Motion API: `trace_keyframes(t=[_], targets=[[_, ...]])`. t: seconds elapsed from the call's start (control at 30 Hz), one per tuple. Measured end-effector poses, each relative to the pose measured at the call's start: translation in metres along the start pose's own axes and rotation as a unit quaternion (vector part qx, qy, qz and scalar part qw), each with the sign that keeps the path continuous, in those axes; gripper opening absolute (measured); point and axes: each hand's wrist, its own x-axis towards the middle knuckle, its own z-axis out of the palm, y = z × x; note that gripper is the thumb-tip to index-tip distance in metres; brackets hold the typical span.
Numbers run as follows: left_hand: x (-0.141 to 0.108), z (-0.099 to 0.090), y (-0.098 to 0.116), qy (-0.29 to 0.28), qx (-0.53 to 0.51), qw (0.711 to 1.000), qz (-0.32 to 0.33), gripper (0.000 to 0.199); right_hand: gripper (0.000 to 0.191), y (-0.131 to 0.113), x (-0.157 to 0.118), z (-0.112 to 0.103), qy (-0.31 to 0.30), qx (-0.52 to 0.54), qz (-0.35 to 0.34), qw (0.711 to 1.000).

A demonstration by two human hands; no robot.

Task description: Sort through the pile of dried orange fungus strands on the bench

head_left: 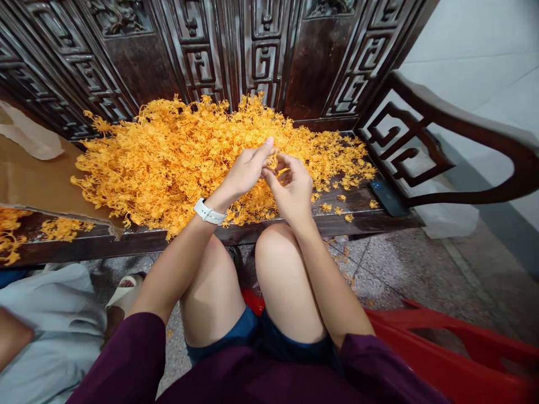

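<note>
Holding a small orange piece point(272, 161) between two hands over a heap

The right hand point(292, 188) has its thumb and fingers bent in, pinching the small orange piece. The left hand point(245, 171) meets it from the other side, thumb pointing up; its other fingers are partly hidden, so I cannot tell how firmly it grips. The piece sits between the fingertips, in front of a big heap point(168, 151) of similar frilly orange pieces spread along the dark wooden worktop point(362, 223). A few loose ones lie apart near the front edge at the right.

A pale watch point(209, 212) circles the left wrist. Carved wooden panels point(135, 67) stand behind the heap, and a curved armrest point(475, 126) closes the right end, with a dark phone point(388, 196) lying just beside it. On the left, a cardboard sheet point(37, 171) stands against the heap, with more orange pieces nearby. A red plastic seat point(421, 325) is at the lower right; at the lower left shows another person's light clothing point(54, 308) and sandal point(126, 293).
</note>
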Motion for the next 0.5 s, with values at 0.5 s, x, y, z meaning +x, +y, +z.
trace_keyframes(t=[0.5], targets=[[-0.006,0.000,0.007,-0.061,0.090,0.982,0.156,0.034,0.032,-0.008,0.003,0.004,0.069,0.230,0.085,0.967]])
